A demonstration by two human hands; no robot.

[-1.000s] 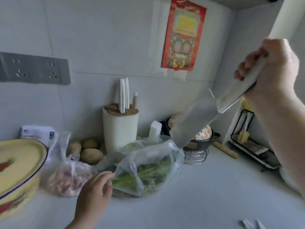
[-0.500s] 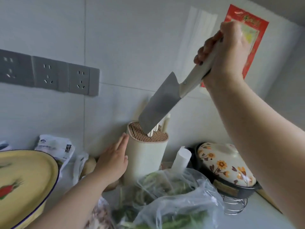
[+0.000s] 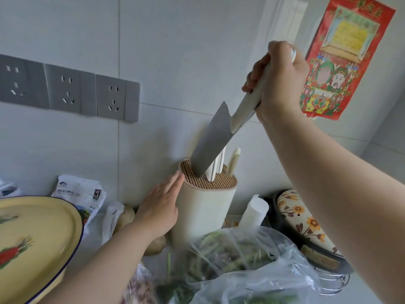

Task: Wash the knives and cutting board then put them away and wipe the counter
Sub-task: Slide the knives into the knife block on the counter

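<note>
Cleaver (image 3: 210, 143) at a slant over the knife block (image 3: 203, 207), blade tip just into the honeycomb top near its left rim, beside white-handled knives (image 3: 217, 165) already standing there. Right hand (image 3: 280, 84) wrapped tight round the pale handle (image 3: 243, 110), high by the wall. Left hand (image 3: 160, 205) flat, fingers straight, pressed against the block's left side to steady it; grips nothing. Likely a heavy, blade-forward tool: broad stiff steel, possibly wet from washing and so slick. Best held by the handle only, well clear of the edge. Needs bringing toward upright before sliding down, else risks jamming in the insert or tipping the tall block onto the bag of greens (image 3: 241, 270) in front.
</note>
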